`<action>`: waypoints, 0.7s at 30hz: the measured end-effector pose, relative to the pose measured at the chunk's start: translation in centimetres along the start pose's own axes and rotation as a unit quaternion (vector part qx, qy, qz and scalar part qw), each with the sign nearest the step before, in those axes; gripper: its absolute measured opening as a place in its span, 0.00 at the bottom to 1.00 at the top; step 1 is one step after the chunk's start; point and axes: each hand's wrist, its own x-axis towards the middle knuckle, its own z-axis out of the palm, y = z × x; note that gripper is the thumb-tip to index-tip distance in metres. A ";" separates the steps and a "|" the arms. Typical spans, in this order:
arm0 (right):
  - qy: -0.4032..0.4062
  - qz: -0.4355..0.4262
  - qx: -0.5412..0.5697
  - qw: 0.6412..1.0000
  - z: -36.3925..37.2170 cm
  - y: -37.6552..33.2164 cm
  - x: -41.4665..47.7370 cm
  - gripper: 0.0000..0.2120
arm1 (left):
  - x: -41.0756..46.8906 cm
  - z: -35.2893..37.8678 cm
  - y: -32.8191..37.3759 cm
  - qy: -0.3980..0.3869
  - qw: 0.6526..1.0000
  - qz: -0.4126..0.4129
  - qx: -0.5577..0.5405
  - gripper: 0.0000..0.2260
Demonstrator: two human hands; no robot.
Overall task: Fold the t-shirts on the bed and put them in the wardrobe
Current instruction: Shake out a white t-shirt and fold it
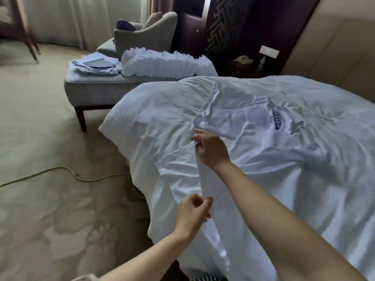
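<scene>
1. Head view shows you early in the fold: one white t-shirt (253,122) with dark lettering lies spread and wrinkled on the bed (152,110), chest print facing up, and no finished fold shows on it yet.
2. Your left hand (192,211) pinches the shirt's near side edge between thumb and curled fingers, at the bed's near corner.
3. Your right hand (209,149) grips the same edge further up, fingers curled round a raised ridge of cloth. The edge is lifted between your two hands, which I judge to be the start of the first lengthwise fold.
4. Left to do, by my judgement: finish folding this shirt, then carry it to the wardrobe, which is not in view.
5. Count on the bed: one t-shirt that I can make out. White cloth on white bedding makes it hard to tell if more lie there.
6. Count on the grey bench (91,86) beyond the bed: one flat stack of pale blue folded cloth (95,65) and one white pleated bundle (162,63) beside it. Whether either holds t-shirts, I cannot tell.
7. Elsewhere: one armchair (146,31) and one yellow cable (60,171) on the carpet.
</scene>
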 end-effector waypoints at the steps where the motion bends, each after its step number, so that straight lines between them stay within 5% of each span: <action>1: -0.023 -0.002 0.000 1.000 1.5 -0.9 0.3 0.16 | 0.3 -1.1 -0.7 0.005 1.000 -0.014 -0.008 0.15; 13: -0.281 -0.001 -0.032 0.959 9.8 -2.0 1.1 0.27 | 3.3 -5.3 -5.4 -0.039 0.994 -0.094 0.040 0.09; 16: -0.259 -0.024 -0.027 0.965 9.0 -1.5 -0.2 0.32 | 3.6 -4.9 -5.4 -0.039 0.994 -0.098 0.038 0.07; 21: -0.159 0.004 -0.043 0.986 6.0 0.7 -4.5 0.28 | 3.2 -4.4 -4.4 -0.020 0.988 -0.152 -0.036 0.20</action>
